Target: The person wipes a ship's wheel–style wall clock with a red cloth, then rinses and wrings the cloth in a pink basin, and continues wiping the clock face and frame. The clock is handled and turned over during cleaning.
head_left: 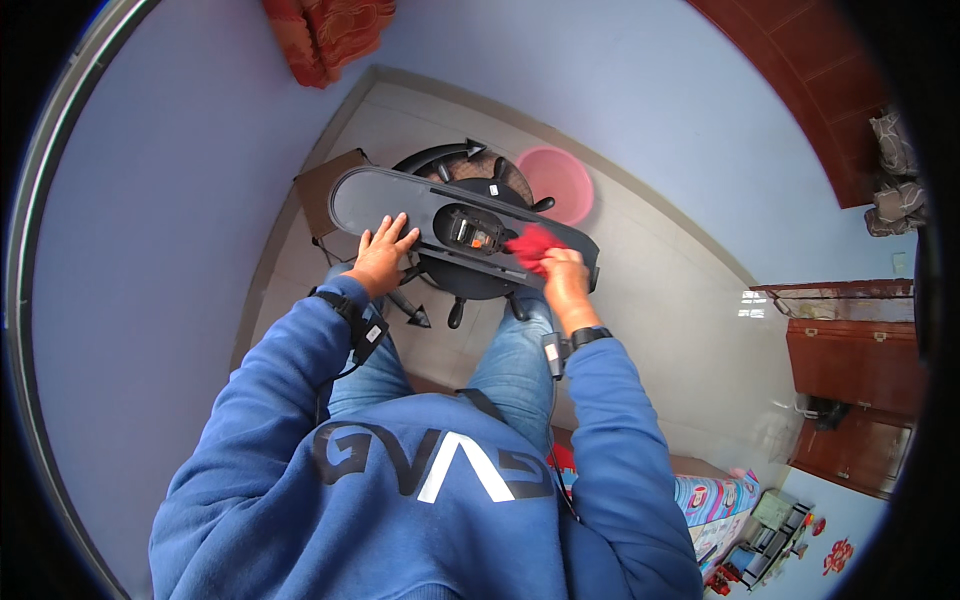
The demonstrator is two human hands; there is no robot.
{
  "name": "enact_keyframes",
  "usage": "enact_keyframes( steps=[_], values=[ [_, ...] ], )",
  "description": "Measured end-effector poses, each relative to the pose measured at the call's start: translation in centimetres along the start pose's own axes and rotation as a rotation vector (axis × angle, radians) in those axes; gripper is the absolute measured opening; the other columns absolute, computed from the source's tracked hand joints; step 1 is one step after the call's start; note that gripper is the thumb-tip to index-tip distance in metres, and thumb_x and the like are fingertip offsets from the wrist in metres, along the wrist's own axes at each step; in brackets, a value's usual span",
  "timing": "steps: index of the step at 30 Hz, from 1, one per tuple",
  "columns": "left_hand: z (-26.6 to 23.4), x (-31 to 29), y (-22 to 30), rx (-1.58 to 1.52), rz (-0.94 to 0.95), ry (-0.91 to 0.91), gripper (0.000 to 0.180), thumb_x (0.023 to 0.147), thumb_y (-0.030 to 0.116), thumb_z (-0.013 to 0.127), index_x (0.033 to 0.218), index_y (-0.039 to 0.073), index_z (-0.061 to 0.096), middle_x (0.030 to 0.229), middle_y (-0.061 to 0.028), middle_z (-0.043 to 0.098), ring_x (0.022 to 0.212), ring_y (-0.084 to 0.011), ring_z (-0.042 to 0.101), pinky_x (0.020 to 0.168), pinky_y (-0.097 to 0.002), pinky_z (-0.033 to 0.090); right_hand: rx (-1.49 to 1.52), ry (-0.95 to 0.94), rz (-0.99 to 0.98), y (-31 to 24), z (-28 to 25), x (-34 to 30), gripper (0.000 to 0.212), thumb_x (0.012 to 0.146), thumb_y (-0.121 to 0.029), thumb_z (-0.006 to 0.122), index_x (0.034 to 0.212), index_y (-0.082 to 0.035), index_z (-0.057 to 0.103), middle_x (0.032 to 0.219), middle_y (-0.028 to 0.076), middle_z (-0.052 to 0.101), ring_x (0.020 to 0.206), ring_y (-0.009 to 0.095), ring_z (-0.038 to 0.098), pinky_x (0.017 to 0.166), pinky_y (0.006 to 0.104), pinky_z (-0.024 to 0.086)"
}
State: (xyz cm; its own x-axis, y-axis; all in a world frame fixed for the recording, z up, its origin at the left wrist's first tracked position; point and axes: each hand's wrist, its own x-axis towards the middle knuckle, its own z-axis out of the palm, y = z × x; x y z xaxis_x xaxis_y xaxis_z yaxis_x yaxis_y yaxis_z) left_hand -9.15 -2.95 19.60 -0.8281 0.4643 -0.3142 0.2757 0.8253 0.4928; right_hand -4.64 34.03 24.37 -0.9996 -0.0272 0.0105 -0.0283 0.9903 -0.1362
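A long dark grey panel (375,203) with rounded ends lies across in front of my knees. In its middle is an oval recess holding a small mechanism (474,234) with orange and metallic parts. My left hand (383,255) rests on the panel's near edge, left of the recess, its fingers spread. A bunched red cloth (534,246) is gripped in my right hand (567,275) and lies against the panel right of the recess. Beneath the panel shows a round black wheel-like part (470,283) with several knobbed handles, partly hidden.
Behind the panel a pink basin (556,184) stands on the tiled floor (660,330) by the wall. A brown box-like object (333,188) is at the left. Black arrow-tipped arms (418,318) stick out below the panel. Reddish wooden furniture (850,365) stands at the far right.
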Motion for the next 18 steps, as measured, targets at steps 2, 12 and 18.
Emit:
enact_keyframes(
  steps=[2,12,18],
  values=[
    [0.3,-0.1,0.0,0.005,0.004,0.011,0.089,0.075,0.009,0.079,0.153,0.022,0.037,0.165,-0.0081,0.015,0.153,-0.0335,0.014,0.118,-0.0598,0.021,0.004,0.079,0.103,1.5,-0.2,-0.2,0.015,0.088,-0.016,0.063,0.097,-0.007,0.071,0.102,0.017,0.066,0.104,0.037,0.062,0.088,0.0478,0.051],
    [-0.1,0.4,-0.1,0.002,0.006,-0.014,0.089,0.074,0.007,0.078,0.152,0.022,0.039,0.165,-0.0082,0.016,0.153,-0.0337,0.014,0.117,-0.0602,0.022,0.211,0.071,-0.259,-2.5,2.4,1.0,0.02,0.084,-0.008,0.063,0.1,-0.011,0.074,0.11,0.009,0.07,0.109,0.031,0.062,0.095,0.0414,0.051],
    [0.2,0.2,0.1,-0.031,-0.005,0.026,0.087,0.072,0.003,0.074,0.151,0.022,0.042,0.165,-0.0089,0.018,0.152,-0.034,0.016,0.117,-0.0609,0.021,-0.107,-0.009,0.309,1.2,0.0,1.9,0.027,0.095,-0.015,0.055,0.119,-0.007,0.063,0.131,0.016,0.056,0.122,0.038,0.051,0.098,0.0487,0.047]
  ],
)
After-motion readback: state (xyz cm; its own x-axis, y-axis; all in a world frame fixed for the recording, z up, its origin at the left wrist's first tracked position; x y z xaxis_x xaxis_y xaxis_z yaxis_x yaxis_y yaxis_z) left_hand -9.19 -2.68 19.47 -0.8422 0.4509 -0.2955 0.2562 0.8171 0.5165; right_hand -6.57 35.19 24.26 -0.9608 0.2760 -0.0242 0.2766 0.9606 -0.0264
